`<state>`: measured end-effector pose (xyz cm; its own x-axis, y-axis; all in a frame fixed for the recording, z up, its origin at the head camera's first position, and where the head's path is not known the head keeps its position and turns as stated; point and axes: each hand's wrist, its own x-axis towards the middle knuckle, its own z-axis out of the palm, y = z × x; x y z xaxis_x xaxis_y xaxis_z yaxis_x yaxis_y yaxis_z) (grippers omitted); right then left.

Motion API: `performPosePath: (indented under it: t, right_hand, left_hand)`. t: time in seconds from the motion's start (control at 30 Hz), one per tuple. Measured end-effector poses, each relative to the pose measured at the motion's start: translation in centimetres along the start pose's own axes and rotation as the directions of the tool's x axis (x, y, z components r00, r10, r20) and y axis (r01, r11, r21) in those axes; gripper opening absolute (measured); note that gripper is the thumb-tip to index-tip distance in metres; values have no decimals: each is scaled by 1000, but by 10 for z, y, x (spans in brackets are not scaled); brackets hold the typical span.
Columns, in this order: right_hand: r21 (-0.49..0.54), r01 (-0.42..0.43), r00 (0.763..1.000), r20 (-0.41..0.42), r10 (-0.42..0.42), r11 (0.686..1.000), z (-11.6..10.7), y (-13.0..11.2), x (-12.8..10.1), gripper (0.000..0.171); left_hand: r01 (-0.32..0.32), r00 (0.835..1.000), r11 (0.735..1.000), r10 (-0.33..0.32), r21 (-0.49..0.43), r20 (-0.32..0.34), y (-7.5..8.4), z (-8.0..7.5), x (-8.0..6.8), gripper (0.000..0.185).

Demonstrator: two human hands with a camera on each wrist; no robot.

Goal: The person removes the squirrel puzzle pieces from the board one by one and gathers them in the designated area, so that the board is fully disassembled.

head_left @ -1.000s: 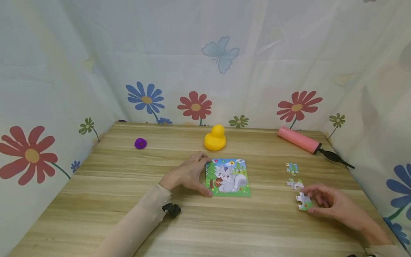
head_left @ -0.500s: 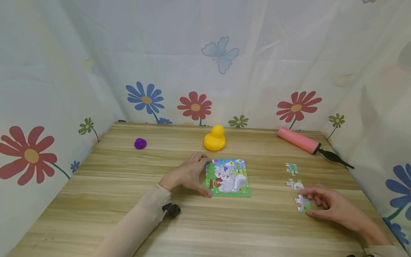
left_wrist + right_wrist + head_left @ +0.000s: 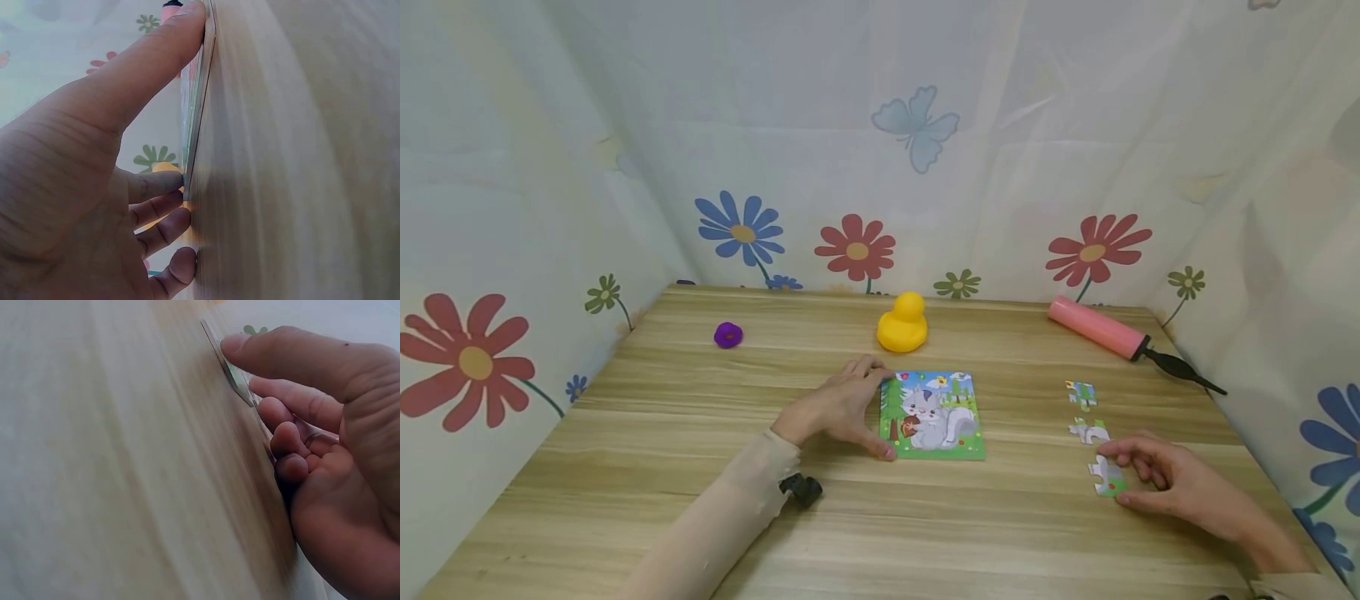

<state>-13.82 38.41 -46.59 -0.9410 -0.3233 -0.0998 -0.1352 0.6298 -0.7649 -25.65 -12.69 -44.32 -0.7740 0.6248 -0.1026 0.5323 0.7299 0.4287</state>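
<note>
Left hand steadies puzzle; right hand, right of it, pinches piece. Grip edges; avoid bending.

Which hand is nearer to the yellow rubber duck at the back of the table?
Left. The left hand rests against the squirrel puzzle's left edge, just in front of the duck. The right hand holds a loose piece far off to the right.

Matt wood-grain table, glossy plastic duck, printed cardboard puzzle.
</note>
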Motion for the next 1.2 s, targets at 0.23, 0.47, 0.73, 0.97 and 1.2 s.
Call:
performPosePath:
  t: [0.23,0.47,0.73,0.97,1.2]
  right_hand:
    - [88,-76,997,-19,78,993,-2,4,0,59]
    - [182,-18,989,-144,45,983,-4,0,2,66]
    - [118,112,957,-281,-75,987,-5,-19,17,57]
    - [76,309,870,-426,-249,948,3,-47,39,50]
    - [198,399,862,-415,-292,895,13,-70,69,43]
  left_hand:
    - [11,1000,1000,-11,-1,7,0,0,0,131]
    - [16,1000,1000,-16,-13,6,1,0,0,130]
    - [10,1000,1000,-10,-12,4,1,0,-1,130]
    - [24,1000,1000,-24,-9,16,3,-2,-1,130]
    - [23,1000,1000,-23,4,18,3,-1,-2,131]
